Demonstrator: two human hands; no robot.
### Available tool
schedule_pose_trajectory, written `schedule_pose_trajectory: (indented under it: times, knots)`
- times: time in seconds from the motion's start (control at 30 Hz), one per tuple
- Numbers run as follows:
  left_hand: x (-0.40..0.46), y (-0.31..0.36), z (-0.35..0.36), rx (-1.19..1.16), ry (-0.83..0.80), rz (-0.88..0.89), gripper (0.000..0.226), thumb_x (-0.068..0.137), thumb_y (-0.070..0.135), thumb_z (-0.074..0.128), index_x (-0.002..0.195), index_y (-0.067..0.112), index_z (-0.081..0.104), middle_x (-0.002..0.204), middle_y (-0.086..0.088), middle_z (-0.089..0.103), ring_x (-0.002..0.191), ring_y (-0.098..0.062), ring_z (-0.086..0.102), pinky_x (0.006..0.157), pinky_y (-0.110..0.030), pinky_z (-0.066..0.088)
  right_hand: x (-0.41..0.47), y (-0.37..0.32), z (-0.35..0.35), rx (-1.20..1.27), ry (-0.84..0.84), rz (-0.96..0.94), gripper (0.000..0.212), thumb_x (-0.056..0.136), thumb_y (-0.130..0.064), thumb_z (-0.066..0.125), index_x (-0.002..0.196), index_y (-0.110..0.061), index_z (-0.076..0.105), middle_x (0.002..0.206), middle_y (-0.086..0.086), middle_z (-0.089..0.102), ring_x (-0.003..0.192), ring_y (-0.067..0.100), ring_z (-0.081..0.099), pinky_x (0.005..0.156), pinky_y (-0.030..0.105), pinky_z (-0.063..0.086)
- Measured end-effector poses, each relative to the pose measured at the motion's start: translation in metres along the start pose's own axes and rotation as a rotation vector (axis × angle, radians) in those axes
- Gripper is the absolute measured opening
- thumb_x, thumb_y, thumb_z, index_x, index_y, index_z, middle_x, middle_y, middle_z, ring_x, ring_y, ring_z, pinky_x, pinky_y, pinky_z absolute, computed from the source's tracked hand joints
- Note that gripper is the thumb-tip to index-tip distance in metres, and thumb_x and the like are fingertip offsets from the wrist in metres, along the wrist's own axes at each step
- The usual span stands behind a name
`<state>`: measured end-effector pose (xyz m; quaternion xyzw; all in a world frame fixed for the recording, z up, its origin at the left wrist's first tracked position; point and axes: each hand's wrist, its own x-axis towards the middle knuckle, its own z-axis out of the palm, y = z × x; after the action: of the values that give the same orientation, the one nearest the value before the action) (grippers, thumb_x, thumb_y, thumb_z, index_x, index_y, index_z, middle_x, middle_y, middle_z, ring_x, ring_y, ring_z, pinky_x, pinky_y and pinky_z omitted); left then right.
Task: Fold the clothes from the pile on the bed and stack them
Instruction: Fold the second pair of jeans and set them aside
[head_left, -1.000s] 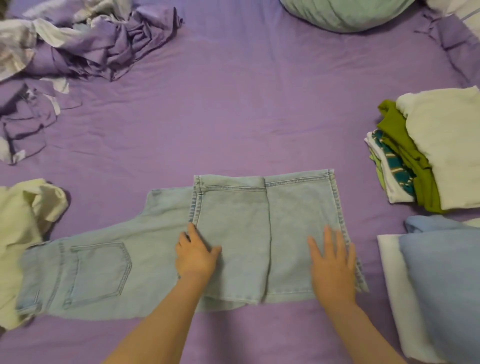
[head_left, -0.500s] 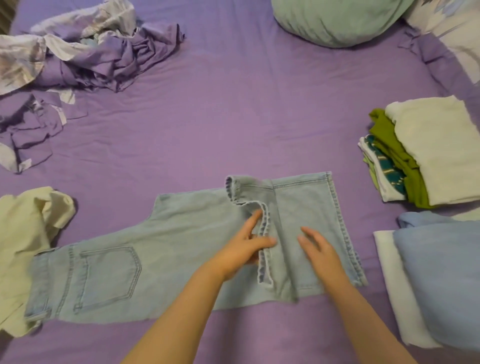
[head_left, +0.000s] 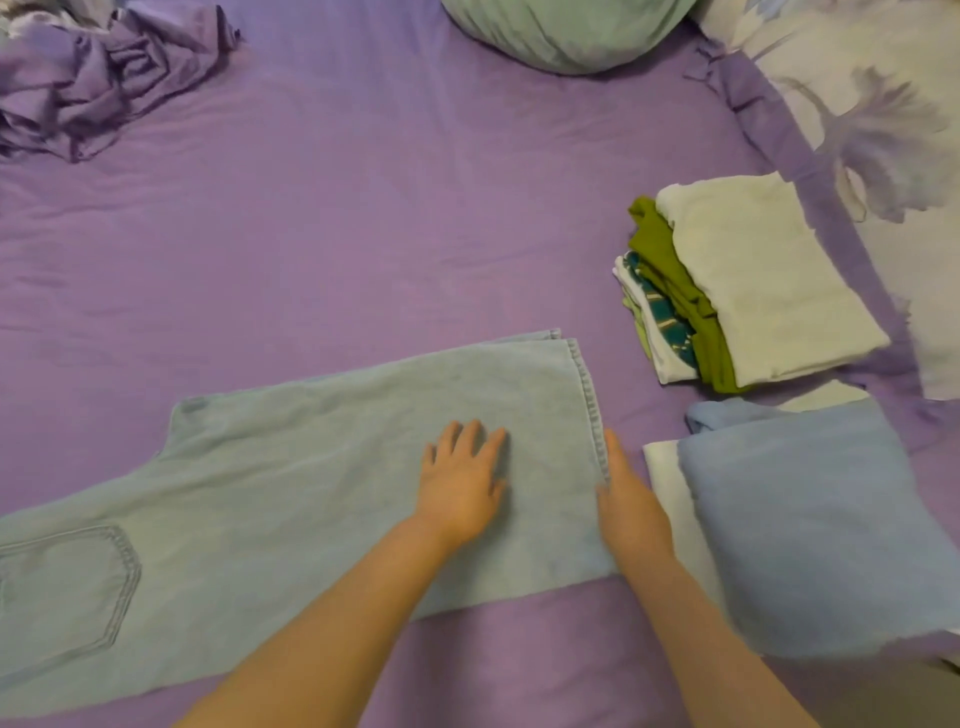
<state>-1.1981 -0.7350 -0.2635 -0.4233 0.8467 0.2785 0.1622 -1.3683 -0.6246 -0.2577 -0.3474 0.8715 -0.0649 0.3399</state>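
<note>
Pale blue jeans (head_left: 291, 467) lie flat across the purple bed sheet (head_left: 363, 234), back pocket at the lower left, their hem end folded over at the right. My left hand (head_left: 460, 480) rests palm down on the denim with its fingers spread. My right hand (head_left: 626, 499) presses edge-on against the jeans' right hemmed edge, fingers straight and together. Folded clothes sit to the right: a stack (head_left: 748, 280) topped by a cream piece over green and striped ones, and a nearer stack (head_left: 815, 525) with a blue piece on a white one.
A crumpled purple heap of cloth (head_left: 98, 73) lies at the far left. A pale green pillow (head_left: 566, 26) sits at the top centre. A floral pillow or cover (head_left: 883, 104) fills the right edge.
The jeans' folded-back hem layer has been turned over to the right and laid flat. My left hand let go of the hem and now lies flat. The view shifted right.
</note>
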Motion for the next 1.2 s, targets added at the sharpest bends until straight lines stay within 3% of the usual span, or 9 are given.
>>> schedule_pose_trajectory:
  times: [0.1,0.27,0.43,0.53,0.6,0.7,0.87,1.07,1.2]
  knots:
    - [0.006,-0.009,0.011,0.118,-0.055,-0.084,0.078,0.092,0.055,0.044,0.151,0.031,0.0,0.16,-0.006,-0.011,0.146,-0.031,-0.013,0.114,-0.06,0.004,0.004,0.004,0.001,-0.151,-0.022,-0.021,0.076,0.093,-0.002,0.041,0.152,-0.028,0.002,0.137,0.006,0.047,0.11,0.024,0.055,0.084,0.031,0.045]
    - [0.003,-0.023,0.029,0.188,-0.189,-0.08,0.109,0.076,0.076,0.048,0.147,0.032,-0.022,0.149,-0.007,-0.039,0.138,-0.035,-0.033,0.11,-0.067,-0.005,0.033,-0.014,-0.002,-0.234,0.155,-0.264,0.072,0.087,-0.016,0.05,0.151,-0.017,0.016,0.155,0.011,0.021,0.129,0.033,0.036,0.101,0.039,0.036]
    - [-0.008,-0.041,0.044,0.228,-0.114,0.039,0.099,0.08,0.079,0.035,0.143,0.034,-0.027,0.145,-0.004,-0.041,0.133,-0.032,-0.04,0.109,-0.062,-0.015,0.097,-0.062,-0.01,-0.459,0.207,-0.47,0.053,0.097,-0.013,0.037,0.148,-0.019,0.025,0.159,0.006,0.013,0.146,0.025,0.01,0.112,0.042,0.018]
    - [-0.011,-0.055,0.041,0.22,0.044,-0.017,0.076,0.091,0.069,0.023,0.149,0.034,-0.011,0.151,-0.001,-0.029,0.144,-0.032,-0.021,0.111,-0.056,-0.016,0.127,-0.089,-0.011,-0.599,0.134,-0.549,0.047,0.097,-0.009,0.034,0.143,-0.021,0.032,0.151,0.003,0.032,0.141,0.021,0.023,0.113,0.046,0.011]
    - [-0.009,-0.071,0.033,0.183,0.173,-0.171,0.066,0.096,0.059,0.026,0.151,0.031,0.0,0.157,-0.003,-0.014,0.146,-0.033,-0.011,0.113,-0.055,-0.012,0.137,-0.096,-0.01,-0.691,0.13,-0.559,0.039,0.097,-0.014,0.038,0.134,-0.022,0.043,0.139,0.003,0.045,0.129,0.024,0.038,0.108,0.043,0.019]
    - [-0.007,-0.111,0.017,0.12,0.285,-0.442,0.063,0.099,0.051,0.028,0.152,0.028,0.004,0.16,-0.007,-0.006,0.147,-0.03,-0.009,0.115,-0.055,-0.005,0.142,-0.101,-0.009,-0.743,0.18,-0.558,0.031,0.096,-0.023,0.044,0.126,-0.025,0.05,0.126,0.003,0.055,0.115,0.025,0.046,0.093,0.036,0.028]
    - [-0.019,-0.172,0.0,0.033,0.397,-0.688,0.062,0.099,0.046,0.03,0.153,0.022,0.01,0.16,-0.012,-0.004,0.147,-0.03,-0.006,0.115,-0.056,0.003,0.145,-0.111,-0.009,-0.76,0.134,-0.489,0.026,0.095,-0.018,0.044,0.117,-0.02,0.055,0.119,0.006,0.057,0.113,0.027,0.047,0.089,0.033,0.033]
    - [-0.016,-0.207,-0.001,-0.026,0.321,-0.699,0.079,0.089,0.069,0.02,0.152,0.028,-0.003,0.159,-0.015,-0.01,0.145,-0.03,-0.016,0.115,-0.057,-0.006,0.141,-0.126,-0.01,-0.694,0.282,-0.485,0.018,0.087,-0.003,0.044,0.099,-0.013,0.053,0.097,0.013,0.065,0.095,0.03,0.059,0.084,0.037,0.03]
    - [-0.007,-0.228,-0.002,-0.05,0.305,-0.648,0.095,0.075,0.084,0.009,0.15,0.031,-0.011,0.158,-0.013,-0.015,0.143,-0.027,-0.025,0.113,-0.058,-0.011,0.142,-0.118,0.003,-0.676,0.368,-0.444,0.022,0.086,0.002,0.051,0.106,-0.006,0.057,0.103,0.021,0.062,0.108,0.036,0.053,0.107,0.053,0.022]
